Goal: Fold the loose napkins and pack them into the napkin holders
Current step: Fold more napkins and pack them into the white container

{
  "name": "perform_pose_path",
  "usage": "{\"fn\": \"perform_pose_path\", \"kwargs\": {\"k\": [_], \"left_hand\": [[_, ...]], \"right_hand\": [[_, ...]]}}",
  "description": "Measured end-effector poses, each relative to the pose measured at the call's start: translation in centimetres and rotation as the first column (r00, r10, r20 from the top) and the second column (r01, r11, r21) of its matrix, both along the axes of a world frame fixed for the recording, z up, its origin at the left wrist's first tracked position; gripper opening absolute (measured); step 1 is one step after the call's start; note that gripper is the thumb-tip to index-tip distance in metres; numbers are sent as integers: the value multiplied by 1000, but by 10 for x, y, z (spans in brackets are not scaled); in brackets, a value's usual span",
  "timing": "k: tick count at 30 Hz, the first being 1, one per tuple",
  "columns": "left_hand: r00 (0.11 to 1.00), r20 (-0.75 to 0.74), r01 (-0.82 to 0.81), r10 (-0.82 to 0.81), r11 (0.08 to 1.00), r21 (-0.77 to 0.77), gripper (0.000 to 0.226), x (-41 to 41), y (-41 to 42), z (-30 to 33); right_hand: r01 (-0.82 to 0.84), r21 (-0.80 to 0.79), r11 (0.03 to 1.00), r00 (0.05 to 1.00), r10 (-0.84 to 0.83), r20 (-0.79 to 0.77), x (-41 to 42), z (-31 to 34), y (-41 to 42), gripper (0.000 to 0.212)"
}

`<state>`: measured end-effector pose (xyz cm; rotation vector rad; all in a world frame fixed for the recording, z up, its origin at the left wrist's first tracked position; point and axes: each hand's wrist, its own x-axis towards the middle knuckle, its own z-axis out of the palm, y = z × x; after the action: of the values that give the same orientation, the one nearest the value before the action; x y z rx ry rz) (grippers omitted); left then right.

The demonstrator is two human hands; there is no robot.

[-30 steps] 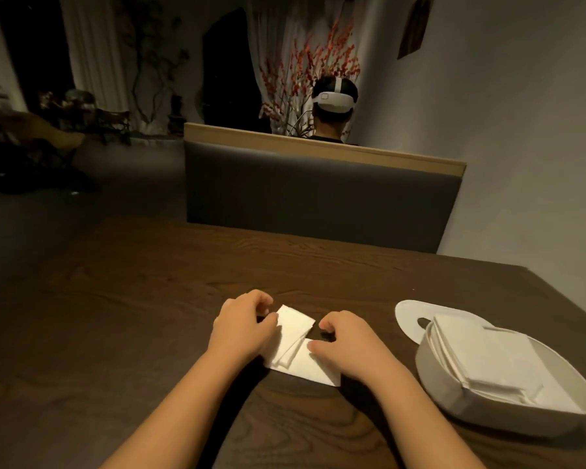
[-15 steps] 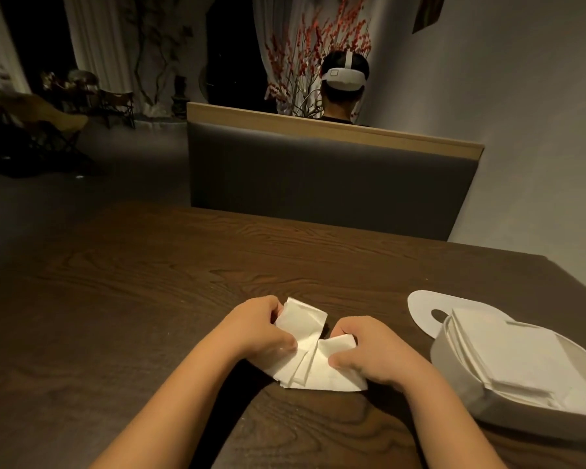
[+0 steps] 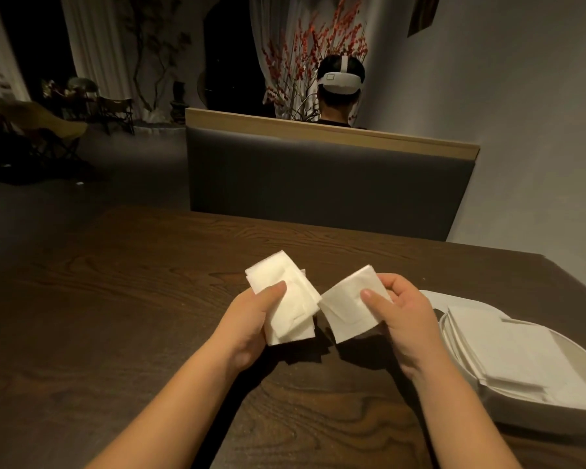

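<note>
Napkins are being split between both hands in the head view: the left hand (image 3: 251,319) is pinching a folded stack (image 3: 281,299) and the right hand (image 3: 396,313) is gripping one folded napkin (image 3: 349,306), both lifted above the desk (image 3: 149,316). Packing is looking partly done, since the white holder (image 3: 521,401) at the right is already carrying a layered pile (image 3: 501,350); these pieces are still waiting. Open desk is lying left and ahead, while the holder is sitting near the right edge.
</note>
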<state>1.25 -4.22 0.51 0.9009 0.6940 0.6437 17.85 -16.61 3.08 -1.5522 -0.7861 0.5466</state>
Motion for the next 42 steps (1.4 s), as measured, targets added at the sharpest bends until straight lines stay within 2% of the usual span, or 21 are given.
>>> {"fn": "perform_pose_path", "kwargs": {"k": [3,6,7,9,11,14,15,17,19,22,24,26,27,29,30,32,35,37,39,42], "left_hand": [[999,23,-29,31,995,-93,17,3,1,-2],[999,-24,21,-22,998,-65,24,6,-2,-5],[998,-40,53,-54,998,-33,28,6,-4,-6],[988,-62,144,-140,988,51,39,9,-7,-8],[964,-79,262,-254,959,106,41,10,-15,-3],[934,-46,358,-355,926,117,33,13,-25,-2],[939,-22,345,-344,936,76,33,15,-26,-3],[957,22,290,-290,950,-115,42,19,-21,-8],[959,14,282,-284,942,-180,53,19,-20,-11],[930,-2,367,-367,930,6,35,17,-22,-13],[943,-14,332,-333,936,116,38,18,-22,-16],[971,55,228,-233,970,90,39,20,-20,-19],[978,100,177,-183,982,68,38,21,-20,-18],[978,172,113,-116,993,26,38,22,-16,-19],[977,194,93,-93,996,11,39,21,-15,-20],[973,217,87,-83,996,-9,41,20,-15,-19],[976,209,72,-67,997,-15,38,12,-13,-15],[998,55,31,-40,987,159,33,6,-4,-17],[997,-75,22,3,942,334,32,2,1,-17],[997,-72,16,19,890,456,39,0,1,-19]], "right_hand": [[-121,112,986,974,140,-180,2,4,-4,13],[-326,239,915,853,393,-343,4,7,-11,15],[-397,242,885,819,461,-341,4,9,-13,22],[-482,147,864,823,504,-261,1,11,-14,31],[-422,-16,906,901,418,-120,-7,9,-11,24],[-194,-135,972,971,210,118,-19,1,3,20],[-144,-136,980,972,166,165,-21,-3,6,22],[-90,-111,990,977,109,182,-21,-8,10,24],[-54,-100,993,976,74,206,-18,-13,11,26],[-56,-83,995,954,78,290,-18,-18,14,28],[-3,-46,999,967,15,253,-17,-21,17,23],[43,-67,997,990,-33,135,-14,-19,17,15],[3,-85,996,1000,0,28,-12,-19,17,16],[-183,-138,973,969,154,-195,-14,-23,16,27],[-275,-163,948,944,233,-235,-16,-26,16,31],[-324,-178,929,936,287,-204,-20,-31,17,28],[-196,-107,975,964,172,-202,-15,-28,17,20],[-139,-72,988,972,123,-200,-8,-27,16,18],[-135,-70,988,984,125,-129,-5,-29,14,17],[-140,-46,989,990,138,-40,-7,-30,13,18]]}}
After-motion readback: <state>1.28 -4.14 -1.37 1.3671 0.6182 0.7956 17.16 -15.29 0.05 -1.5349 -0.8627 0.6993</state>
